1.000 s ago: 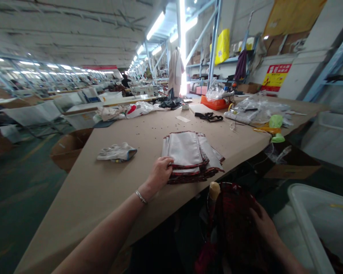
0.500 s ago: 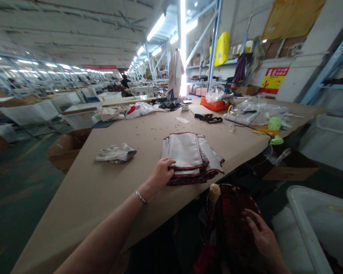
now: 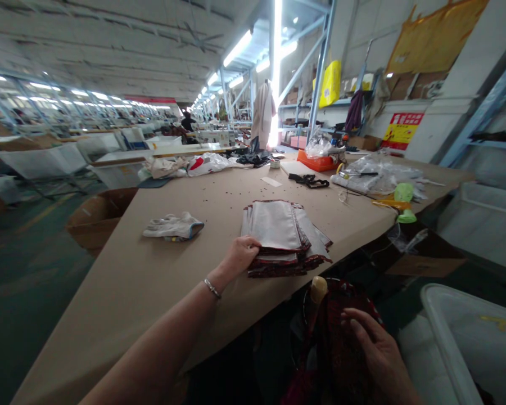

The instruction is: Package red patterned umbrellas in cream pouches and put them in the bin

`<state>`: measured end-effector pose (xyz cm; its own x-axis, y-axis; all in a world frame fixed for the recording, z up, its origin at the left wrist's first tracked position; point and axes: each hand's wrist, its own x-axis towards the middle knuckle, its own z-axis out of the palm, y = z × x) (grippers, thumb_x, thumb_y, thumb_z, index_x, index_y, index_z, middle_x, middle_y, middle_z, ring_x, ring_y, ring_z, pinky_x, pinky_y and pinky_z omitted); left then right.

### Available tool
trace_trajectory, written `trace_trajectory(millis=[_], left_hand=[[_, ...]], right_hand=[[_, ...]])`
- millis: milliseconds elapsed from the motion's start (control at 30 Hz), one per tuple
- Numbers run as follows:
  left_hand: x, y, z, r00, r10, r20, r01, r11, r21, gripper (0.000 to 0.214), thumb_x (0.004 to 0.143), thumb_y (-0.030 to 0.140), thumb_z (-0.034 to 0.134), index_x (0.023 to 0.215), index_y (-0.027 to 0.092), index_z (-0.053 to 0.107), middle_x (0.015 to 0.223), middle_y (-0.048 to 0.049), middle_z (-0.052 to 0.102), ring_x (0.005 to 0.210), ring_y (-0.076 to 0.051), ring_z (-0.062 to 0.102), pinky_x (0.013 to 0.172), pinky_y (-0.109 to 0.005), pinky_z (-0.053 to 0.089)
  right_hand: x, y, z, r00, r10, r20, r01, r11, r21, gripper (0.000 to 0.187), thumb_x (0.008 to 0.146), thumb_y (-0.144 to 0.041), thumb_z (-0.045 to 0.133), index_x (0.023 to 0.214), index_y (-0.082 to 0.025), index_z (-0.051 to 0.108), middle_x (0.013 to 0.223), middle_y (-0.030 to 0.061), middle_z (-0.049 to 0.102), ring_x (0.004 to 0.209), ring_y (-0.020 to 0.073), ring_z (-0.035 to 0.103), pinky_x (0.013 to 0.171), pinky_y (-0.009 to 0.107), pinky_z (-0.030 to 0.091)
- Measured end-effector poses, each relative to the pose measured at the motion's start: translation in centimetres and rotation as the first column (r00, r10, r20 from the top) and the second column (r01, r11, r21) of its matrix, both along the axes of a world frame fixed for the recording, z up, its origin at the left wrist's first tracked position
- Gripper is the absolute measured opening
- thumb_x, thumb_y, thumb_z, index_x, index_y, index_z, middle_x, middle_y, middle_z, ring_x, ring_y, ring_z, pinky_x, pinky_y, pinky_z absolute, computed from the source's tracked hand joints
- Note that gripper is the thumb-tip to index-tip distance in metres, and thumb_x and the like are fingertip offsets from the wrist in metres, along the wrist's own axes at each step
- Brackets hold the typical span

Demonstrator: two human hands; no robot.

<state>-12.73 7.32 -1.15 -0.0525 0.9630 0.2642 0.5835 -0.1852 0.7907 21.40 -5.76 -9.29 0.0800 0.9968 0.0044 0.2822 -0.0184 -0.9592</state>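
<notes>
A stack of pale grey fabric panels with dark red edging (image 3: 275,225) lies near the right edge of the brown-covered table (image 3: 185,287). My left hand (image 3: 241,254) pinches the stack's near left corner, thumb and fingers closed on the upper panels' edge. Below the table edge, my right hand (image 3: 375,343) hovers over dark red fabric (image 3: 341,332), its fingers apart and slightly bent. Whether the fingertips touch that fabric is hard to tell in the dim light. A pale rounded handle-like end (image 3: 319,288) sticks up beside the red fabric.
A white work glove (image 3: 175,226) lies left of the stack. Farther back are black straps (image 3: 308,180), an orange tray (image 3: 316,162) and clear plastic bags (image 3: 379,174). A white bin (image 3: 438,320) stands at my right, and a cardboard box (image 3: 96,222) beyond the table's left edge.
My right hand has moved slightly left and inward over the dark red fabric. My left hand stays at the stack's corner; the camera view has shifted a little.
</notes>
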Motion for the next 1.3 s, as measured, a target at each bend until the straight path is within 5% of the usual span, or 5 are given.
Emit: trace_trajectory(millis=[267,567,733,933,1300], left_hand=[[0.3,0.8,1.6,0.973,0.126,0.192,-0.1,0.985,-0.138,0.024,0.058,0.025,0.052,0.065,0.012,0.07,0.048,0.0029,0.053,0.048,-0.01,0.045,0.046,-0.02,0.032],[0.3,1.2,3.7,0.998,0.04,0.052,-0.035,0.996,-0.085,0.017,0.055,0.023,0.049,0.05,0.013,0.062,0.041,0.0047,0.039,0.044,-0.009,0.034,0.044,-0.022,0.021],[0.7,-0.7,5.6,0.992,-0.079,-0.096,0.075,0.996,-0.048,0.017,0.054,0.018,0.048,0.049,0.013,0.064,0.045,0.0017,0.05,0.048,-0.01,0.04,0.047,-0.023,0.027],[-0.2,-1.9,6.1,0.946,-0.09,-0.312,0.1,0.995,0.017,0.027,0.06,0.016,0.045,0.06,0.014,0.072,0.059,-0.0026,0.065,0.055,-0.013,0.052,0.054,-0.024,0.037],[1.7,-3.9,4.5,0.865,0.06,-0.498,0.055,0.975,0.214,0.033,0.074,0.031,0.067,0.104,0.02,0.071,0.105,-0.0096,0.069,0.102,-0.028,0.058,0.092,-0.04,0.043]], right_hand=[[-3.1,0.0,4.8,0.97,0.175,0.168,-0.212,0.948,0.237,0.024,0.088,-0.043,0.054,0.094,-0.025,0.069,0.095,0.0024,0.073,0.091,0.0168,0.068,0.076,0.02,0.054],[-9.6,7.6,12.3,0.795,0.304,0.526,-0.568,0.677,0.468,0.02,0.093,-0.021,0.047,0.099,-0.02,0.065,0.099,0.0058,0.065,0.095,0.0172,0.059,0.087,0.03,0.048],[-14.5,12.4,13.5,0.563,0.175,0.808,-0.608,0.75,0.261,0.033,0.09,-0.024,0.051,0.121,-0.018,0.06,0.116,0.0087,0.063,0.111,0.0243,0.053,0.095,0.037,0.043],[-15.9,14.0,13.5,0.261,0.133,0.956,-0.634,0.771,0.066,0.03,0.094,-0.018,0.038,0.101,-0.017,0.066,0.1,0.0087,0.067,0.096,0.0204,0.061,0.082,0.031,0.044],[-15.1,12.2,15.3,0.362,0.016,0.932,-0.519,0.834,0.187,0.023,0.094,-0.023,0.041,0.094,-0.018,0.062,0.099,0.0065,0.064,0.095,0.0204,0.06,0.076,0.029,0.042]])
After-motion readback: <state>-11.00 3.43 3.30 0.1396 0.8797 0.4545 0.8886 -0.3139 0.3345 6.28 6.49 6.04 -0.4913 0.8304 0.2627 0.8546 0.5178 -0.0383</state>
